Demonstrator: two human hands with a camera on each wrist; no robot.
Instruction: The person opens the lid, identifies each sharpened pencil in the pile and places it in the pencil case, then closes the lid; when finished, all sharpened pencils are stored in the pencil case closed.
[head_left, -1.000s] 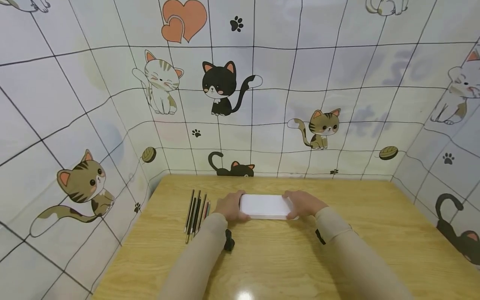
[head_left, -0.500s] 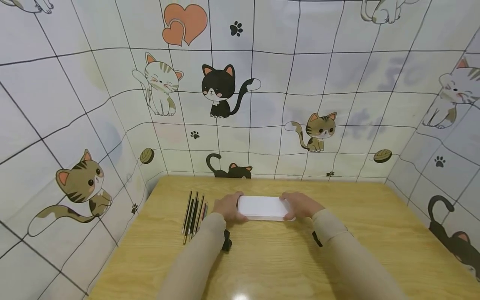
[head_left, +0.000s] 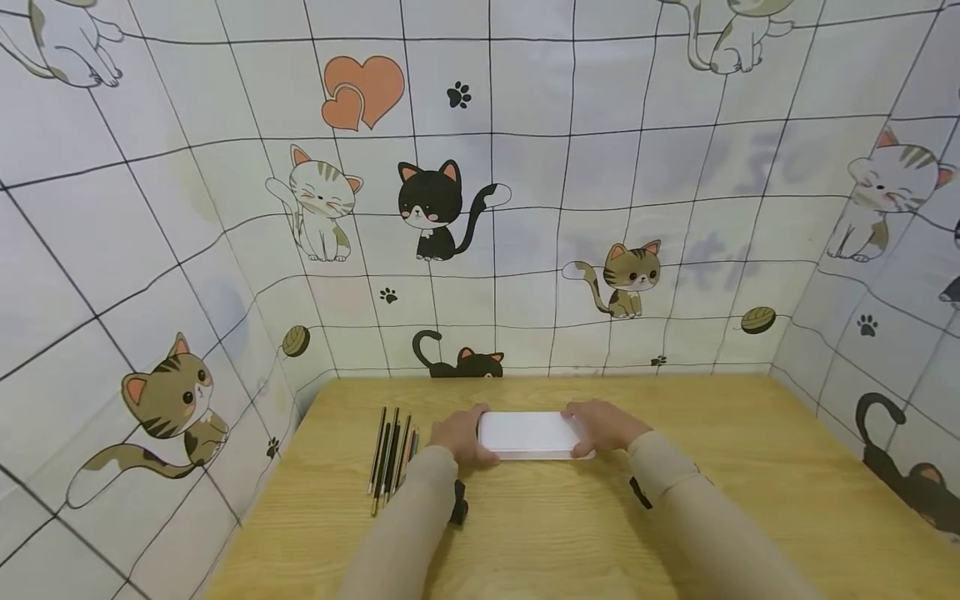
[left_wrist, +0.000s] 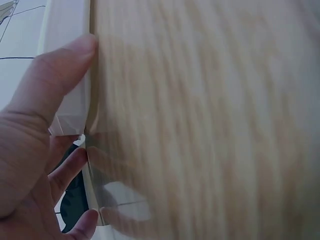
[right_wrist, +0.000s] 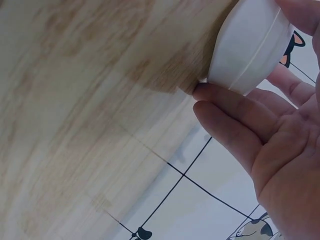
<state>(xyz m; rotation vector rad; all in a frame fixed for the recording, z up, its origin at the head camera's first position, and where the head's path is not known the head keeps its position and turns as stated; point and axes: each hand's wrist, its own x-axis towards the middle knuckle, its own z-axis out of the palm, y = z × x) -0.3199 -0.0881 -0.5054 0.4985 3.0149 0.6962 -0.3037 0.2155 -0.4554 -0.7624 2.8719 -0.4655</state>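
A white rectangular box (head_left: 529, 433) lies lengthwise across the wooden table between my two hands. My left hand (head_left: 460, 437) grips its left end, the thumb on the near side and the fingers toward the back. At the opposite end my right hand (head_left: 604, 425) holds it in a similar way. In the left wrist view, the thumb (left_wrist: 60, 72) presses against the box's pale side wall (left_wrist: 72, 102). The right wrist view shows the box's rounded end (right_wrist: 248, 47) with a seam along it, fingers (right_wrist: 235, 107) at its lower edge. The box's inside is hidden.
Several slim dark pencils or brushes (head_left: 387, 454) lie side by side left of my left hand, partly behind that sleeve. Cat-patterned sheeting (head_left: 525, 208) rises behind and beside the wooden table (head_left: 555, 533). A black strap (head_left: 459, 502) sits at the left wrist.
The head view has tilted up a little, so the table appears lower in the picture. Both hands and the white box keep their place on the table.
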